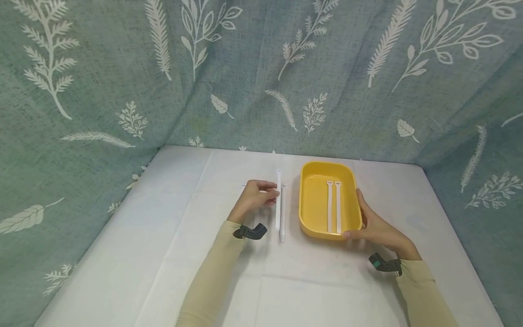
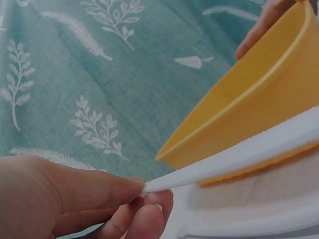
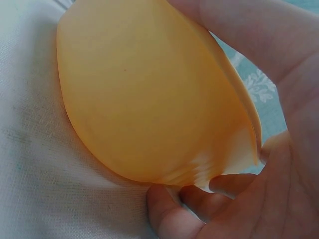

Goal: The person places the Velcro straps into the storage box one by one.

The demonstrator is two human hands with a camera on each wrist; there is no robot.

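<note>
My left hand [image 1: 254, 198] pinches a white cable strap [image 1: 278, 211] between thumb and fingers, left of the yellow tray [image 1: 307, 227]. In the left wrist view the held strap [image 2: 239, 155] runs from the fingertips toward the right, in front of the tray's outer wall [image 2: 294, 92]. A second white strap [image 1: 283, 235] lies on the table just beside and below the held one. Two white straps with slotted heads, a left one [image 1: 330, 204] and a right one [image 1: 338, 206], lie side by side inside the tray. My right hand [image 1: 377, 230] grips the tray's near right corner, thumb on the rim and fingers around the outer wall [image 3: 134, 99].
A white cloth [image 1: 302, 290] with fold lines covers the table. Green leaf-patterned fabric [image 1: 253, 81] hangs behind it and along both sides. Dark cameras are strapped to the left wrist [image 1: 250, 232] and the right wrist [image 1: 385, 264].
</note>
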